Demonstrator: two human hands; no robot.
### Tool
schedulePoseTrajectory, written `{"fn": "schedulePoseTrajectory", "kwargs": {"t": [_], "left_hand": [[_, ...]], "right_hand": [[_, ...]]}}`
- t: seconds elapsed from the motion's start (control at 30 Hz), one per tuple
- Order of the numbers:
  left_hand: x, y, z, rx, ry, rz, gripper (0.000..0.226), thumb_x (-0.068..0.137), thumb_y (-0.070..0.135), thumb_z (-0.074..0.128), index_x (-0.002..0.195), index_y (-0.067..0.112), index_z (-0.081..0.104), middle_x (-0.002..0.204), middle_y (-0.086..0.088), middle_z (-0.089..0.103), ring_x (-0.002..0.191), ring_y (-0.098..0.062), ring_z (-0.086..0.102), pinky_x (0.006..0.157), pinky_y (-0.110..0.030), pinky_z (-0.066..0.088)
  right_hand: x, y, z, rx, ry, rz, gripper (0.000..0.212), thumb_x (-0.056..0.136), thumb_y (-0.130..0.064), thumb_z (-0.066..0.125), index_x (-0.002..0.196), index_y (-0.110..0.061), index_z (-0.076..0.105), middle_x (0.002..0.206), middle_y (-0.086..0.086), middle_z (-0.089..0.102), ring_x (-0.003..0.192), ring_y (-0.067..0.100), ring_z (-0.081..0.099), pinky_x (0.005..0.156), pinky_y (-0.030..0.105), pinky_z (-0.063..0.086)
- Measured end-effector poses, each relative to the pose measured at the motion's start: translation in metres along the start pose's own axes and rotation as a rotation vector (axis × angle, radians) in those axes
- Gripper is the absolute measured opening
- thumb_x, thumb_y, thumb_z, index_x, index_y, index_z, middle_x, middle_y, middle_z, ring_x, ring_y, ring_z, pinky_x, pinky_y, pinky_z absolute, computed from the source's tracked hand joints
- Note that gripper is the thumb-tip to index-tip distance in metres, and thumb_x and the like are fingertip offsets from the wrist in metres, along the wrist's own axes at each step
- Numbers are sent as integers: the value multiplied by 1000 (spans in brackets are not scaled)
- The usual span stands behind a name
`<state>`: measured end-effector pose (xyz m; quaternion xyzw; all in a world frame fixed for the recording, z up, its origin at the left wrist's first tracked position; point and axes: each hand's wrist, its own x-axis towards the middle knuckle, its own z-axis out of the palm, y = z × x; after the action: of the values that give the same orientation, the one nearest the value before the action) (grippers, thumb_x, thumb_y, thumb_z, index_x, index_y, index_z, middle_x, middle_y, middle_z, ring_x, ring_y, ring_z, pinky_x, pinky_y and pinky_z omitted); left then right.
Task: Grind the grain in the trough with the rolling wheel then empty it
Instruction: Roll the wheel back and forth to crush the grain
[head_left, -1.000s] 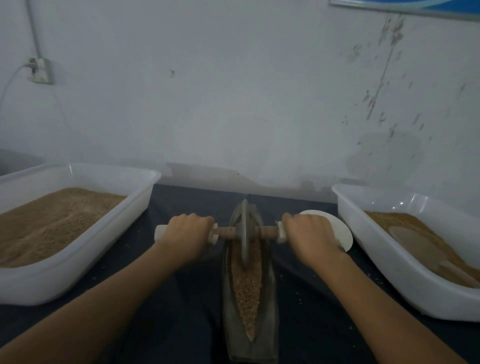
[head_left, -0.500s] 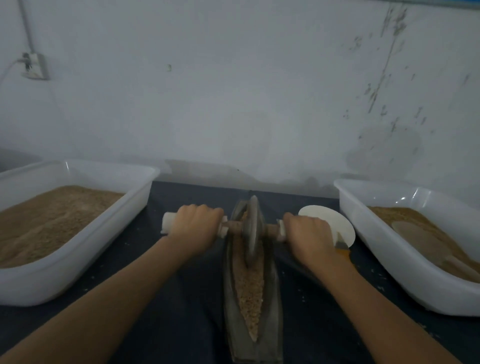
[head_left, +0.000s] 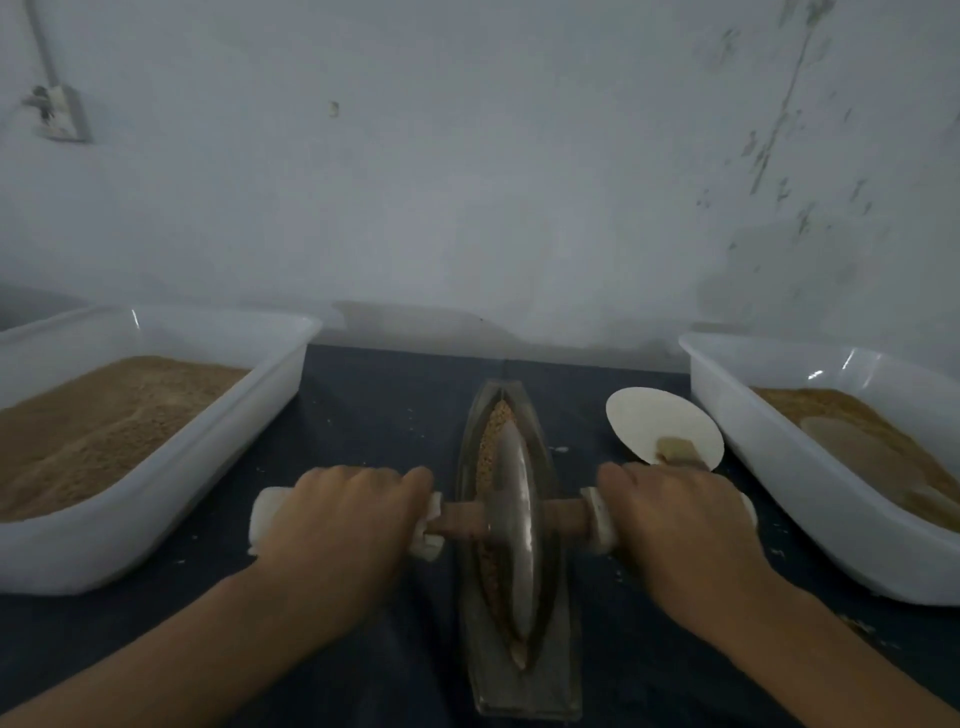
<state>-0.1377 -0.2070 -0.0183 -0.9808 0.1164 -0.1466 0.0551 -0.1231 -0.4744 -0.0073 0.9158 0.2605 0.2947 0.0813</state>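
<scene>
I judge the wheel (head_left: 511, 525) heavy and stiff; my left hand (head_left: 337, 525) and right hand (head_left: 680, 525) have fingers clamped round its axle grips.

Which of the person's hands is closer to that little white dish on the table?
The right hand: the white dish lies just beyond its knuckles. The left hand grips the handle across the trough, farther away.

No readable text, label, brand, number or sign appears on anything.
</scene>
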Motion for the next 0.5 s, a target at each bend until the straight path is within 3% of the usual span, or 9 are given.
{"fn": "schedulePoseTrajectory", "kwargs": {"t": [0.07, 0.13, 0.2, 0.33, 0.5], "left_hand": [[15, 2, 3, 32, 11, -9, 35, 81, 35, 61, 81, 35, 26, 82, 11, 51, 67, -12, 44, 62, -31, 33], [42, 0, 14, 31, 20, -38, 33, 81, 35, 62, 83, 33, 29, 88, 8, 59, 73, -17, 52, 63, -32, 33], [72, -7, 25, 24, 29, -70, 26, 84, 32, 60, 82, 31, 34, 91, 3, 62, 79, -21, 59, 64, -33, 35], [103, -16, 37, -54, 39, -104, 22, 85, 30, 60, 80, 31, 39, 92, -1, 64, 82, -24, 60, 65, -34, 36], [72, -8, 25, 36, 41, -28, 32, 83, 31, 64, 85, 32, 32, 78, 6, 50, 69, -18, 48, 63, -32, 33]], "right_hand": [[6, 2, 13, 12, -55, 23, 47, 38, -11, 88, 65, -18, 50, 54, -1, 55, 42, 19, 50, 38, 29, 34], [27, 5, 29, -65, -143, 101, 37, 66, -21, 78, 78, -23, 43, 74, -2, 62, 61, 19, 59, 50, 29, 32], [55, 12, 44, -117, -192, 168, 23, 82, -24, 66, 89, -24, 44, 89, -2, 64, 77, 20, 62, 57, 31, 33], [94, 21, 54, -152, -172, 160, 12, 87, -18, 58, 97, -18, 51, 93, 4, 65, 84, 28, 63, 60, 34, 38], [52, 15, 37, -18, -255, 129, 22, 86, -28, 61, 101, -23, 46, 96, -2, 62, 83, 19, 61, 66, 31, 41]]}}
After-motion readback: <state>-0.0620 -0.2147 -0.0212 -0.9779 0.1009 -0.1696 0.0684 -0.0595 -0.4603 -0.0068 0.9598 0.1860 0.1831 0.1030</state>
